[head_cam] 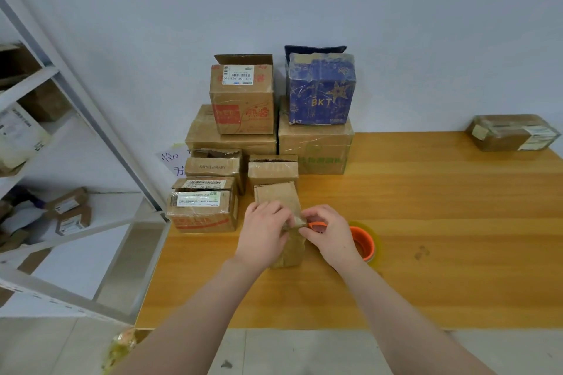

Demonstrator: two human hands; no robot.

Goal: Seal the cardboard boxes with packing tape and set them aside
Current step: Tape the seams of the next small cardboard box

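1. Head view shows a big wooden table point(441, 268) with its far edge against a pale wall.
2. A white shelf rack point(100, 134) stands just past the table's left edge, with little boxes on its shelves.
3. A pile of brown boxes point(231, 137) sits at the table's far left corner.
4. A blue box point(321, 91) sits on top of the pile, on the pile's right side.
5. A flat brown box point(511, 132) lies by itself at the table's far right corner.
6. The small brown box point(275, 193) stands on the table just in front of the pile, closer to the left edge than the right.
7. The left hand point(263, 231) grips the top of the small brown box with curled fingers.
8. The right hand point(330, 234) pinches the same top edge, finger and thumb together.
9. A tape roll point(364, 242), orange inside, lies on the table just right of the right hand and is partly hidden by it.
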